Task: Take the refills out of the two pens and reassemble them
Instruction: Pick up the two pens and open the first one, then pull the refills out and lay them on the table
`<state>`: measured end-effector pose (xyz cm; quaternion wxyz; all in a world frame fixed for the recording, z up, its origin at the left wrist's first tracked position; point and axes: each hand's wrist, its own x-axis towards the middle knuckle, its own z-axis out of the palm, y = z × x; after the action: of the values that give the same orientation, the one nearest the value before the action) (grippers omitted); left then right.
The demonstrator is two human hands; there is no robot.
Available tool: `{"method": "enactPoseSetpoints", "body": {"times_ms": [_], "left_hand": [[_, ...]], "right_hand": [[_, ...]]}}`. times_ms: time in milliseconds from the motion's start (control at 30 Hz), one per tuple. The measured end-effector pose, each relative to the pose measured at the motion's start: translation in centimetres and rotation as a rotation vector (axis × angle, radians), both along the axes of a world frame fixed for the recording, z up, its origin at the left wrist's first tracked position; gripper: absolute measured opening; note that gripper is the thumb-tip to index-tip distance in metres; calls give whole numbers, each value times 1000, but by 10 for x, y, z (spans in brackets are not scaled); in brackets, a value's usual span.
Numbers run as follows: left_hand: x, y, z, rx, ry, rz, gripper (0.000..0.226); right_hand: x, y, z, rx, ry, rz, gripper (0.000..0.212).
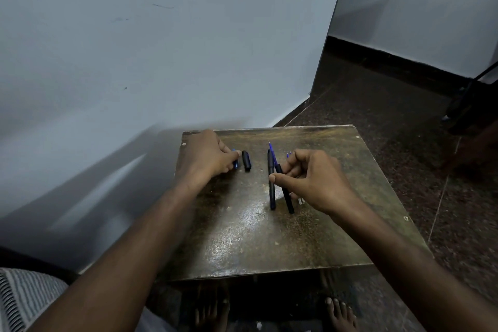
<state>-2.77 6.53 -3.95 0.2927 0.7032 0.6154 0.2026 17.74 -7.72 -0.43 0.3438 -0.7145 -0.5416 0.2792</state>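
On the worn wooden table [242, 237] lie two black pen barrels side by side. The left barrel [271, 191] rests flat. The right barrel [287, 198] has a blue refill tip [271, 150] sticking out at its far end, and my right hand [315, 179] pinches it between thumb and fingers. Under that hand, other thin refills [300, 200] peek out. A black cap [246, 160] lies near the table's far left. Beside it my left hand [207, 155] is closed on a blue cap [236, 164], mostly hidden by the fingers.
The small table stands against a pale wall [161, 48] on its far and left sides. Dark speckled floor [390, 116] lies to the right. My bare feet [341, 312] show below the table's front edge. A striped cloth [24, 296] is at the lower left.
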Motion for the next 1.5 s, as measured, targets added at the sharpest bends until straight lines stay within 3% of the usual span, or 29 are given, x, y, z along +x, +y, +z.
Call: {"method": "enactPoseSetpoints", "body": {"times_ms": [300,433,533,600,733,900,1100,1200,1333,1500], "left_hand": [[2,-6,1,52,53,-49,44],[8,-19,20,227,-33,-55,30],[21,-33,32,-16,-321,-267,25],[29,-41,33,-186,-406,-377,26],[36,-42,24,-178,-485,-421,13],[34,-37,22,-199,-623,-276,17],[23,-18,27,-57,-771,17,17],[22,-16,27,-59,-738,21,12],[35,-29,23,-95,-632,-126,16],[52,-43,24,-120,-615,-186,20]], "right_hand": [[4,-2,2,15,20,-9,24],[5,-2,1,29,33,-19,24],[4,-1,2,44,59,-28,23],[4,0,2,50,56,-25,22],[4,0,2,51,45,-25,22],[5,-1,1,30,34,-1,23],[12,-5,-2,-84,-32,47,21],[18,-6,-1,-75,28,25,21],[24,-7,2,-76,279,54,22],[31,-11,4,-140,365,129,17]]}}
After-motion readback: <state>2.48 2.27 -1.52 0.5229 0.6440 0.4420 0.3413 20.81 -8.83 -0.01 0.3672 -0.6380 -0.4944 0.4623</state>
